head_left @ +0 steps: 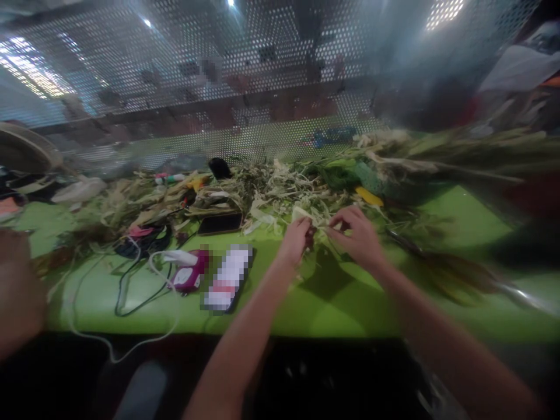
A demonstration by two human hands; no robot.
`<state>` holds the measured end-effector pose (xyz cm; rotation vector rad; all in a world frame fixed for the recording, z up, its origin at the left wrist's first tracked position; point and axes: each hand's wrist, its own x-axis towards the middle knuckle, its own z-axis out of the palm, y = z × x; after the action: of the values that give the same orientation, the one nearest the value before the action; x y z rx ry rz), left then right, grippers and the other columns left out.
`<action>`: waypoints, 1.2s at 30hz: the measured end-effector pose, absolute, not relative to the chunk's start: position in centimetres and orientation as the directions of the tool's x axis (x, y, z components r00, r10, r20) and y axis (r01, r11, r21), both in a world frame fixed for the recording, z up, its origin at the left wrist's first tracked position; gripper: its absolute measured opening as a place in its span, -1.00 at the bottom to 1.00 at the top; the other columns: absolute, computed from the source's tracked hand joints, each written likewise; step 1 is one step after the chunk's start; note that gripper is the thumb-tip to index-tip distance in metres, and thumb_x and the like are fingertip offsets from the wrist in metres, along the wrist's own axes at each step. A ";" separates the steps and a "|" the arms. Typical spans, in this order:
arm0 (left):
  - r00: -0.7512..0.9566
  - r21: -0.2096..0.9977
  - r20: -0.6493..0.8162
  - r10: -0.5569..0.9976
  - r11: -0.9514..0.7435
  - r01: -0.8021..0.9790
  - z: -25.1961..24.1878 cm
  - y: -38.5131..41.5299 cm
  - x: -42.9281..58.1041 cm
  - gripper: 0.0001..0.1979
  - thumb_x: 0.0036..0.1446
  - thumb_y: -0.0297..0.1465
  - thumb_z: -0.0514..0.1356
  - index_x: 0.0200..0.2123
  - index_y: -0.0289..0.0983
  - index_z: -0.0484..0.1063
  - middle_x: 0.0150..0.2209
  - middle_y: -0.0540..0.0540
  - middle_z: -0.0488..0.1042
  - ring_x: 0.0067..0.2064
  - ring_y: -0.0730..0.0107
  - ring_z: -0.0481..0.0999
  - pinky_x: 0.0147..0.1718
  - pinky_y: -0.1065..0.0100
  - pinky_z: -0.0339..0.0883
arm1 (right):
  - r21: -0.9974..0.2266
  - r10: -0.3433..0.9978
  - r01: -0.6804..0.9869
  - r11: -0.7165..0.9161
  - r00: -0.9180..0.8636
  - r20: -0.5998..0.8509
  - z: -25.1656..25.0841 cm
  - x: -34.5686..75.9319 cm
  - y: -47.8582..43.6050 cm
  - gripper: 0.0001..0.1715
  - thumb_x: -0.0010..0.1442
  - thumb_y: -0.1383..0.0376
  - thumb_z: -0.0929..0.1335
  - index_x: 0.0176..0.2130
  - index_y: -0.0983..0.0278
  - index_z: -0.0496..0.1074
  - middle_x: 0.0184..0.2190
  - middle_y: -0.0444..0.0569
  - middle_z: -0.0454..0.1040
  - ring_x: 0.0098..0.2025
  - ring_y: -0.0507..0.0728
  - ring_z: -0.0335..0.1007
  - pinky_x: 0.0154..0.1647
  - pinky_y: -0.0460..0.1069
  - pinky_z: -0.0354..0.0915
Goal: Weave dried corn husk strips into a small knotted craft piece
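Observation:
Above the green table (280,315), my left hand (296,240) is closed, its fingers wrapped round a pale, yellowish-green piece of dried leaf or husk (301,213). My right hand (356,238) pinches at the right side of the same pale strands, thumb and forefinger together. The exact kind of plant piece is blurred. Just beyond both hands lies a heap of dry, pale green plant strips (280,181). The undersides of my fingers are hidden.
A lit phone (230,277), a magenta device (191,271) with a white cable and a dark phone (220,223) lie to the left. Scissors or a similar metal tool (405,242) lie right. A perforated metal screen (245,105) stands behind. Another person's arm (20,291) shows far left.

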<state>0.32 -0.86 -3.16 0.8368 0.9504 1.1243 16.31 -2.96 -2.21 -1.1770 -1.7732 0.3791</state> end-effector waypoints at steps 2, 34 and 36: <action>0.139 0.929 -0.186 0.973 0.220 -0.298 -3.4 -0.8 0.2 -0.74 0.06 -0.22 0.26 -0.43 -0.27 0.29 -0.62 0.12 0.20 -0.65 0.66 0.09 -0.65 0.55 -0.07 | -0.809 0.895 0.405 0.426 -0.060 0.442 -2.3 16.3 -2.9 -0.77 0.19 0.18 0.39 -0.16 0.22 0.41 -0.12 0.02 0.45 -0.35 0.10 0.36 -0.34 0.01 0.29; 0.427 0.998 -0.040 0.903 0.019 0.052 -3.1 -1.4 0.5 -0.78 -0.05 -0.26 0.34 -0.41 -0.30 0.48 -0.53 0.02 0.36 -0.42 0.47 0.29 -0.39 0.40 0.13 | -0.871 0.917 0.370 0.322 0.105 0.384 -2.3 16.9 -2.3 -0.71 0.02 0.15 0.44 -0.53 0.26 0.34 -0.55 -0.16 0.32 -0.46 0.03 0.17 -0.42 -0.05 0.09; 0.422 0.999 -0.034 0.906 0.025 0.028 -3.3 -1.5 0.5 -0.76 -0.09 -0.26 0.38 -0.41 -0.30 0.49 -0.51 0.02 0.39 -0.41 0.47 0.32 -0.38 0.40 0.15 | -0.876 0.921 0.370 0.309 0.112 0.373 -2.3 17.0 -2.2 -0.70 0.02 0.15 0.45 -0.53 0.26 0.34 -0.55 -0.17 0.31 -0.46 0.03 0.17 -0.42 -0.05 0.10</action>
<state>0.51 -1.54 -3.28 1.3783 0.9114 0.8509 16.99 -2.24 -2.27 -1.2579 -1.4651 0.6235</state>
